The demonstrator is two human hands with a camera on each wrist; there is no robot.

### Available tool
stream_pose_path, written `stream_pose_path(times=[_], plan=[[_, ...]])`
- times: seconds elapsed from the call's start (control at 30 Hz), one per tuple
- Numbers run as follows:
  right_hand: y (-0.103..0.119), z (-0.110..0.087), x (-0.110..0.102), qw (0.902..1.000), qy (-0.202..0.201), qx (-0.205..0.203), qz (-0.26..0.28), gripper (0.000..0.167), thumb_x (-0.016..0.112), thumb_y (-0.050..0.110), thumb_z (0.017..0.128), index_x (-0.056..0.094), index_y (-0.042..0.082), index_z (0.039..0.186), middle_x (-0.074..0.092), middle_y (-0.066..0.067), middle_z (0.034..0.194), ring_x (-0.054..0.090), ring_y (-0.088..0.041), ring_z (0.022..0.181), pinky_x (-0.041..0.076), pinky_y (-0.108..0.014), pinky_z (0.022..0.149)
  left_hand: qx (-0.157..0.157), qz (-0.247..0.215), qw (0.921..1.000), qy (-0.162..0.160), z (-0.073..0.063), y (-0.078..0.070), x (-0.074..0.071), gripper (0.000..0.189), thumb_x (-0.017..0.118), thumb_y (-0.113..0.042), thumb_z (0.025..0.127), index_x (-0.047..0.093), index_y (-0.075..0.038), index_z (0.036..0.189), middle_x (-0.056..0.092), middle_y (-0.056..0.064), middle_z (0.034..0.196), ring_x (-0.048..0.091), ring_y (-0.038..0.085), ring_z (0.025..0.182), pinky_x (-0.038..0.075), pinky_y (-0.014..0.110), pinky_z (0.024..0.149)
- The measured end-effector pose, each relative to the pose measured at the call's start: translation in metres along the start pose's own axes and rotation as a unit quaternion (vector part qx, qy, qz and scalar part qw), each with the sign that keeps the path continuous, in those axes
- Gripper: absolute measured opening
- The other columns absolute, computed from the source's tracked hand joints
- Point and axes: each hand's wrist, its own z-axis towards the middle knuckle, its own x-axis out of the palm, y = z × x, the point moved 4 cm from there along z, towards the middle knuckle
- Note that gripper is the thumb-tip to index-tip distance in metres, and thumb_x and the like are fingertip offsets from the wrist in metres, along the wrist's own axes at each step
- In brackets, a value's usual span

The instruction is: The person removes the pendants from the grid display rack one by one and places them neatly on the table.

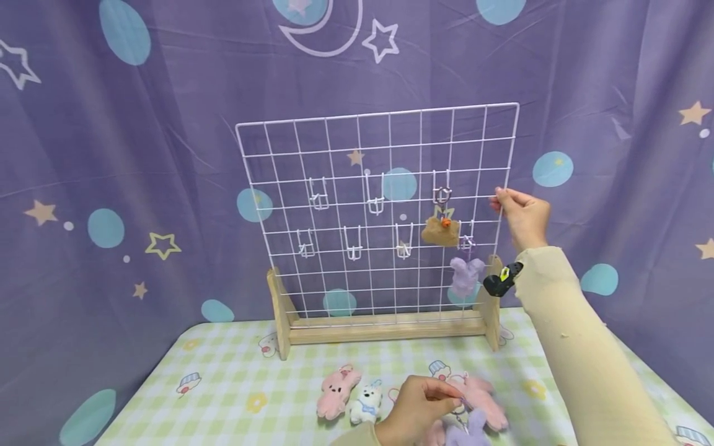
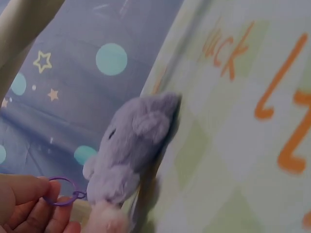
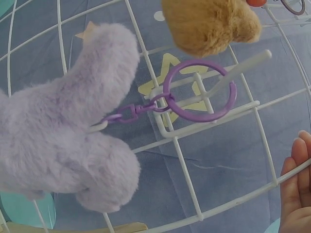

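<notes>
The left hand [image 1: 421,406] pinches a purple ring [image 2: 73,182] whose lavender plush [image 2: 129,145] is at the table's [image 1: 217,378] front part, right of centre; the left wrist view alone shows its dark eye and orange lettering beside it. The right hand [image 1: 527,217] grips the wire grid [image 1: 390,148] at its right edge. Near that edge hangs a second lavender plush [image 1: 465,275]; the right wrist view shows its ring looped around a hook [image 3: 250,65]. A brown plush [image 1: 440,231] hangs up and left of it. Five bare hooks [image 1: 376,204] spread toward the grid's left edge. Checked cloth separates the left hand from the wooden stand [image 1: 385,333]; a pink plush [image 1: 337,391] and white plush [image 1: 366,404] lie left of that hand, well apart from the table's left edge.
</notes>
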Motion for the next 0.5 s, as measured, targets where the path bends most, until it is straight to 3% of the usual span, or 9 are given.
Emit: stream_pose_path(times=[0.33, 0.5], plan=[[-0.001, 0.001, -0.001, 1.0000, 0.003, -0.009, -0.001, 0.011, 0.070, 0.005, 0.084, 0.072, 0.013, 0.076, 0.069, 0.005, 0.062, 0.065, -0.005, 0.056, 0.051, -0.013, 0.064, -0.028, 0.120, 0.9923, 0.010, 0.010, 0.004, -0.004, 0.004, 0.073, 0.000, 0.078, 0.075, 0.000, 0.081, 0.073, 0.005, 0.077, 0.061, -0.005, 0.069, 0.048, 0.012, 0.060], [0.000, 0.000, -0.001, 0.9999, 0.006, -0.013, 0.002, 0.010, 0.070, 0.006, 0.084, 0.072, 0.012, 0.076, 0.069, 0.005, 0.062, 0.064, -0.005, 0.056, 0.051, -0.014, 0.063, -0.041, 0.139, 0.9894, 0.005, 0.014, 0.008, -0.007, 0.003, 0.073, -0.002, 0.078, 0.075, -0.003, 0.079, 0.073, 0.003, 0.076, 0.060, -0.005, 0.068, 0.048, 0.012, 0.061]])
